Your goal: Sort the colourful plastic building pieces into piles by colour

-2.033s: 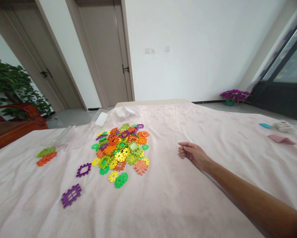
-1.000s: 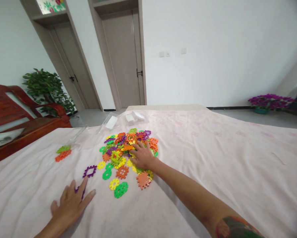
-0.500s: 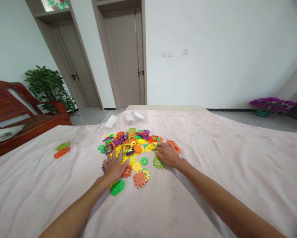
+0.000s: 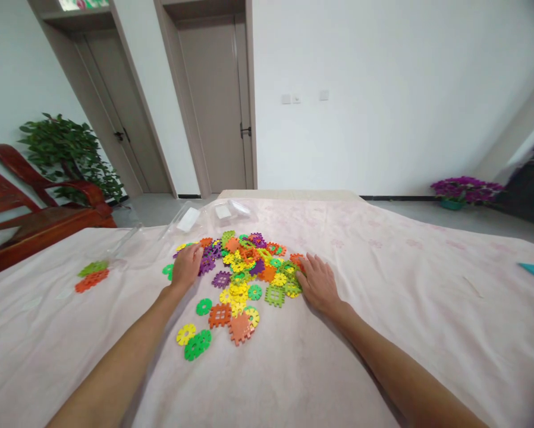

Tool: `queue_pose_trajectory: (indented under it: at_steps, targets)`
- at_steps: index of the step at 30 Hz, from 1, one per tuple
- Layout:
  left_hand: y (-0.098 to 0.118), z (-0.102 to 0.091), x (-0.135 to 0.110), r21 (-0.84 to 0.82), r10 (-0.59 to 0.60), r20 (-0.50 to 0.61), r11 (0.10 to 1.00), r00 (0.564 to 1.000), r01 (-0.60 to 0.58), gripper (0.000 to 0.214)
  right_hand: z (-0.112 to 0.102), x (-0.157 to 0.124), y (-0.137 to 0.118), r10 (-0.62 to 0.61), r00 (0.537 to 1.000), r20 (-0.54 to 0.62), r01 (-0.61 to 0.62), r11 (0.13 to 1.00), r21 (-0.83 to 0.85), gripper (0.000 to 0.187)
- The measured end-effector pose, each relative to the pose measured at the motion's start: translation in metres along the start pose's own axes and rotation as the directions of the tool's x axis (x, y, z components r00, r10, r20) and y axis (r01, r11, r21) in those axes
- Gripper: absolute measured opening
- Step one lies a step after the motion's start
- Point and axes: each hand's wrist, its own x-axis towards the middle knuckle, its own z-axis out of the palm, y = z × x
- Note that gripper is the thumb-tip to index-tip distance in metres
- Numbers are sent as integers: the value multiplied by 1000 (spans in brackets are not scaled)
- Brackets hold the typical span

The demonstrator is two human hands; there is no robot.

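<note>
A pile of flat plastic interlocking pieces (image 4: 242, 267), in orange, yellow, green and purple, lies spread on a pale pink cloth (image 4: 338, 356). My left hand (image 4: 187, 266) rests palm down on the pile's left edge, fingers stretched out. My right hand (image 4: 319, 284) lies flat at the pile's right edge, fingers apart and touching the nearest pieces. Neither hand holds a piece. Loose ones lie nearer to me: an orange square (image 4: 240, 327), a green round one (image 4: 197, 345) and a yellow one (image 4: 185, 334).
A small green and orange stack (image 4: 91, 276) lies apart at the left. Clear plastic bags (image 4: 204, 215) sit beyond the pile. A red wooden chair (image 4: 35, 220) and a green plant (image 4: 66, 151) stand left; doors behind; purple flowers (image 4: 465, 190) right.
Both hands came onto the pile and slid outward, the left to its left edge, the right to its right edge. The pieces are now spread wider and flatter.
</note>
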Motion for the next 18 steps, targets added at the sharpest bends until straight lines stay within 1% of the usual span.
queue_pose_trajectory:
  at_steps: [1,2,3,4,5,6,8,11,13,14,16,17,18]
  targets:
    - [-9,0,7,56,-69,13,996,998,69,62,2,0,1,34,999,17,-34,999,-11,51]
    - [-16,2,13,130,-162,46,979,986,155,65,5,-1,1,48,998,34,-48,999,-15,53]
    - [-20,5,19,184,-234,82,959,969,217,68,7,-1,0,46,998,48,-45,999,-15,53]
    - [-21,9,22,232,-288,116,938,951,256,71,8,-1,0,35,998,53,-34,999,-13,52]
    - [-20,14,25,262,-308,149,928,939,263,72,9,-1,0,20,998,52,-19,1000,-11,52]
    - [-16,21,26,268,-292,179,933,939,239,72,10,-1,0,6,999,47,-6,1000,-10,51]
    - [-1,34,23,250,-205,211,957,956,149,70,11,0,1,-14,999,40,14,1000,-6,51]
    - [28,53,7,210,-96,194,976,976,54,66,11,1,3,-28,998,49,28,1000,-2,51]
    - [46,61,-6,156,-30,194,988,981,0,64,11,1,4,-36,998,59,36,999,1,51]
    - [54,63,-10,100,30,215,994,976,-52,63,10,2,4,-40,997,62,39,999,5,50]
    - [64,64,-14,-80,189,272,982,944,-174,59,8,2,4,-47,997,64,45,999,26,50]
    - [66,63,-12,-165,251,274,963,928,-212,59,6,1,4,-50,997,63,47,998,40,50]
    - [66,60,-7,-209,269,259,953,928,-218,61,5,1,5,-49,997,60,45,997,56,50]
